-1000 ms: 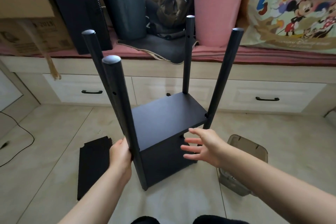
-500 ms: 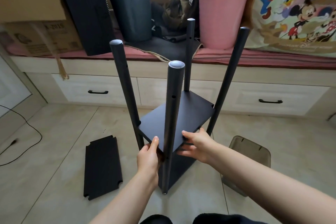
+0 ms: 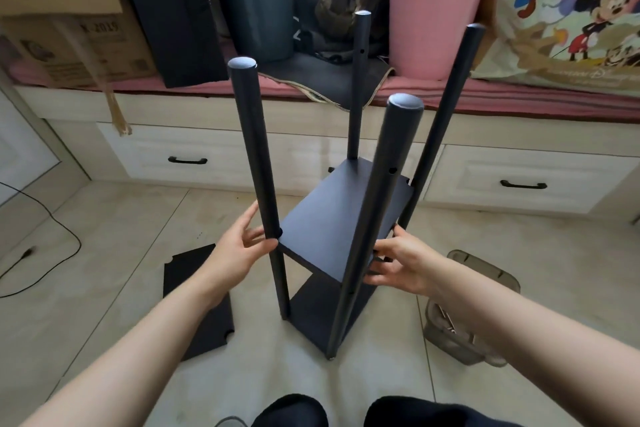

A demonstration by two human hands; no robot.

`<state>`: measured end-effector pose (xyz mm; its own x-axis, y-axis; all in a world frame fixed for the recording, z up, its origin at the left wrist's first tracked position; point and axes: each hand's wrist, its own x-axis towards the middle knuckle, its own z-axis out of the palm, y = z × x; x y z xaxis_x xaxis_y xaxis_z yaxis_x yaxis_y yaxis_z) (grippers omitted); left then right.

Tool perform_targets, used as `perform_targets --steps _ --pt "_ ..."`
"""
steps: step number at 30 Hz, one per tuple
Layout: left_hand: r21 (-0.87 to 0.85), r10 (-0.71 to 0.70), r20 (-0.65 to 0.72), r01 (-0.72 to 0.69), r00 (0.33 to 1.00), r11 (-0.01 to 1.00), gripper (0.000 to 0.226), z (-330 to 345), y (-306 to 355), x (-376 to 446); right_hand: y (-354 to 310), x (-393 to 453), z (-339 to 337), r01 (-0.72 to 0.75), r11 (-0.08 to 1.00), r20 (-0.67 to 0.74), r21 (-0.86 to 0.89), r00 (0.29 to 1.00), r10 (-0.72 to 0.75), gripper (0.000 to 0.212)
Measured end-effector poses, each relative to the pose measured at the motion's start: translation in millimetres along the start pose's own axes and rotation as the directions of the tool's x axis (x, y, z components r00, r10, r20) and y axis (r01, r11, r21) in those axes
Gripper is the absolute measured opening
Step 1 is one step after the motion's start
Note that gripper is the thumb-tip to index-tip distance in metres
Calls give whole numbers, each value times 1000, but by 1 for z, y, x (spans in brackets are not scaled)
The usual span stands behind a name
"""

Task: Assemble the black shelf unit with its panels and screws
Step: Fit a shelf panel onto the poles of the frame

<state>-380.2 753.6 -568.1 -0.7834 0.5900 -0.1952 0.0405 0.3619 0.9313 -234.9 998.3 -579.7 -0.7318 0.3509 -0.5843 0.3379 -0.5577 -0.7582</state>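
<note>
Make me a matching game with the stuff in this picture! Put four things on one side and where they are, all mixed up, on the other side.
Things:
1. pink bucket
2. loose black panel
3. clear box
4. left hand

Places:
A. flat on the floor, left of the shelf unit
B. on the floor, right of the shelf unit
C. up on the bench at the back
D. at the shelf's left post

Pairs: 1-C, 2-A, 3-B, 4-D
</note>
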Motion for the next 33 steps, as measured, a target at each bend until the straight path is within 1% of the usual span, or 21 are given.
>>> perform_targets --steps 3,5,8,10,12,15,19,23,27,29,30,31,33 --pt "139 86 -3 -84 996 987 69 7 3 -5 -7 7 -11 28 998 -52 -54 998 -31 32" --pt "179 137 10 -137 991 974 68 16 1 -16 -10 12 -16 69 994 -27 -79 997 -71 21" --pt "216 253 66 -261 965 941 71 23 -1 -28 -10 20 -21 136 987 59 -80 990 -132 33" --pt "252 291 87 -303 953 919 70 24 -3 -31 -7 24 -19 174 982 110 -69 980 -165 26" --pt "271 280 106 -298 954 915 69 24 -3 -32 -5 26 -18 194 980 132 -44 974 -187 21" --pt "337 255 147 -291 956 895 64 22 -3 -30 -5 27 -20 209 978 161 -20 966 -203 25" --pt "370 258 150 -297 954 880 57 20 -5 -24 -9 26 -25 179 984 210 -19 963 -171 26" --pt "382 284 144 -318 948 868 62 21 -5 -25 -14 24 -30 158 986 247 -51 959 -141 26" --pt "383 300 123 -324 946 865 70 25 -5 -25 -16 27 -31 154 983 261 -96 957 -124 31" --pt "386 298 121 -322 947 865 70 25 -5 -24 -16 29 -32 169 982 252 -78 957 -145 30" --pt "386 297 120 -320 947 865 69 25 -5 -24 -15 31 -30 189 979 226 -72 960 -169 29" --pt "385 294 118 -317 948 867 69 24 -4 -24 -13 33 -27 214 974 177 -74 964 -198 31" --pt "377 286 111 -307 952 874 68 23 -3 -25 -8 37 -19 250 964 36 -92 968 -248 38"
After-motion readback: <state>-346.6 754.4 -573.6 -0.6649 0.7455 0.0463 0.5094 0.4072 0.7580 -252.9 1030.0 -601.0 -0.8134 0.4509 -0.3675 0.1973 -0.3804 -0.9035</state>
